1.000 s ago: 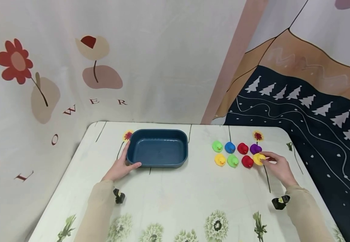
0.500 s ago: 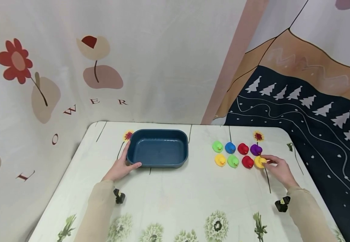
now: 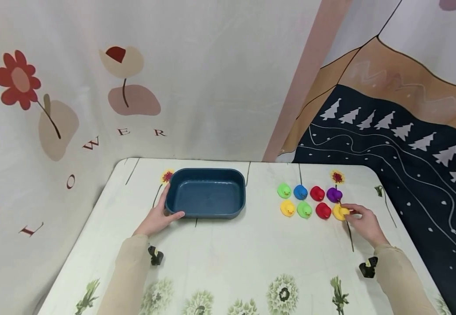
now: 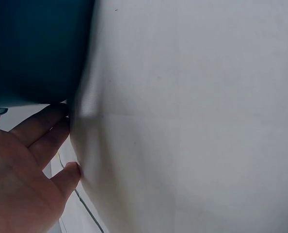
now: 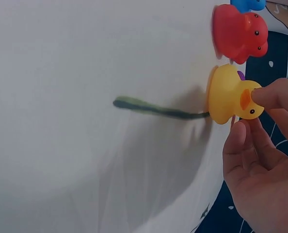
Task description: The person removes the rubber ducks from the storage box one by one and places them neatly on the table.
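Observation:
In the head view a dark blue rectangular tray (image 3: 206, 214) sits on the table. My left hand (image 3: 157, 221) rests at its near left corner, fingers extended along the side and thumb by the front wall; the left wrist view shows those fingers (image 4: 47, 128) fairly straight beside the tray. At the right, my right hand (image 3: 366, 223) pinches a yellow rubber duck (image 3: 339, 212) by its head. The right wrist view shows this yellow duck (image 5: 224, 94) upright on the table, with a fingertip at its beak and the thumb just below its head.
Two rows of rubber ducks stand right of the tray. Behind are a green (image 3: 284, 190), a blue (image 3: 300, 192), a red (image 3: 317, 193) and a purple duck (image 3: 334, 195). In front are a yellow (image 3: 287, 208), a green (image 3: 304, 209) and a red duck (image 3: 323, 211). A printed cloth wall rises behind.
The yellow duck in my right hand has shifted slightly right and toward me, ending beside the red duck in the front row. The left hand and tray have stayed put.

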